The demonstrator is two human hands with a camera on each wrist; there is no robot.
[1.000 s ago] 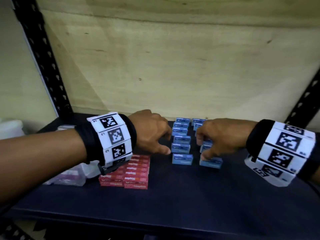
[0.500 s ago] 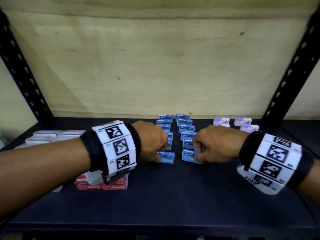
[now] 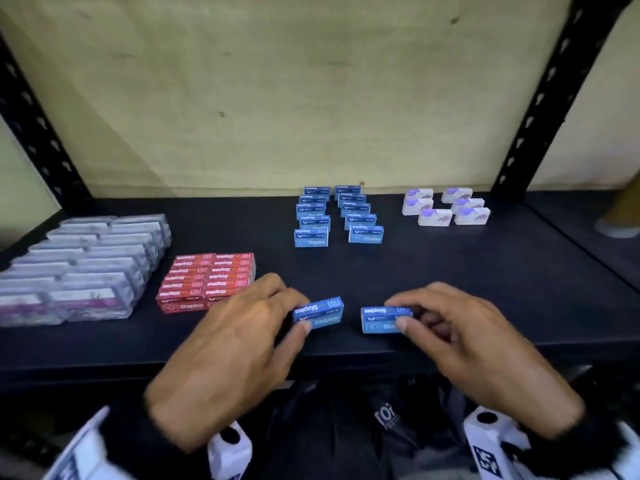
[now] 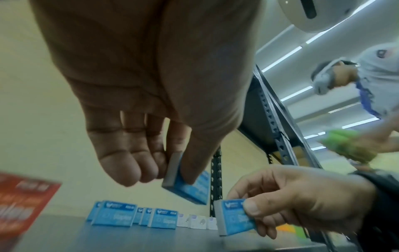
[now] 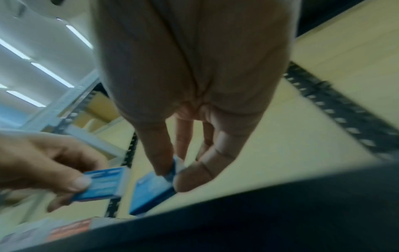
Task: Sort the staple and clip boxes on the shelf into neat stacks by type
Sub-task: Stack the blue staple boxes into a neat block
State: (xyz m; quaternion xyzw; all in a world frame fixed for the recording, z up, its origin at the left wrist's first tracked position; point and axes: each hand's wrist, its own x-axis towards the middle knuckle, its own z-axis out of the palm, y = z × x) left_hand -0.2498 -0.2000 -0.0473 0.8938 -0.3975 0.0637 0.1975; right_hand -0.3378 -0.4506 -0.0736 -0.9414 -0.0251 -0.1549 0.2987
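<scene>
My left hand pinches a blue staple box above the front of the black shelf. My right hand pinches a second blue staple box just to its right. The left wrist view shows both held boxes, the left one and the right one. In the right wrist view the right-hand box hangs between thumb and fingers. Two rows of blue boxes stand at the back middle. Red staple boxes lie at the left front.
Clear plastic clip boxes fill the far left of the shelf. White and purple boxes sit at the back right. Black slotted uprights frame the shelf. Another person stands beyond the rack.
Both hands have pulled back from the blue rows toward the shelf's front edge, each lifting away one blue staple box. The head view has drawn back and looks down more.
</scene>
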